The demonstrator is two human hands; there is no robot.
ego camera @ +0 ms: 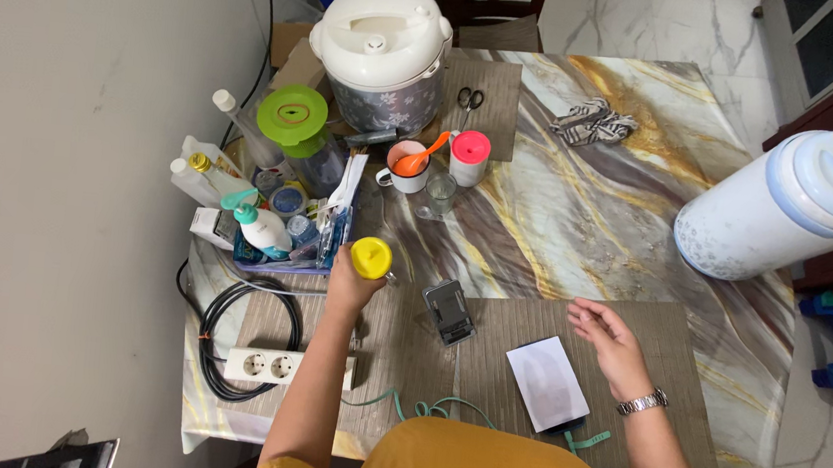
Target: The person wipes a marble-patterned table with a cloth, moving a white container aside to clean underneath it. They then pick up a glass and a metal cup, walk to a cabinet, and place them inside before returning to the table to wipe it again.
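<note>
Yellow-capped bottle (pixel 371 258) sits in my left hand (pixel 350 283), fingers wrapped round its body just under the cap, so that hand is closed & gripping. It's held up over the left end of the grey placemat (pixel 427 345), right beside the blue basket (pixel 305 244) crammed w/ small bottles & a pump dispenser. From up here I see mostly the round cap, so the bottle's long axis looks roughly upright, pointing toward my head; can't tell any tilt beyond that.

Right hand (pixel 606 343) is open, fingers loosely spread, hovering or resting on the right placemat (pixel 667 356), holding nothing. Nearest thing to it is the white flat packet (pixel 546 381), just below & to the left of the palm. Dark phone stand (pixel 449 310) lies between my two hands, a bit nearer the left one.

So the bottle lies well to the left of my free hand, across the stand. Left arm is stretched fwd, right arm bent out to the side.

Further back: mug w/ orange spoon (pixel 407 166), pink-lidded cup (pixel 469 157), rice cooker (pixel 382 50); white jug (pixel 791 202) far right; power strip (pixel 274 365) near my left elbow.
</note>
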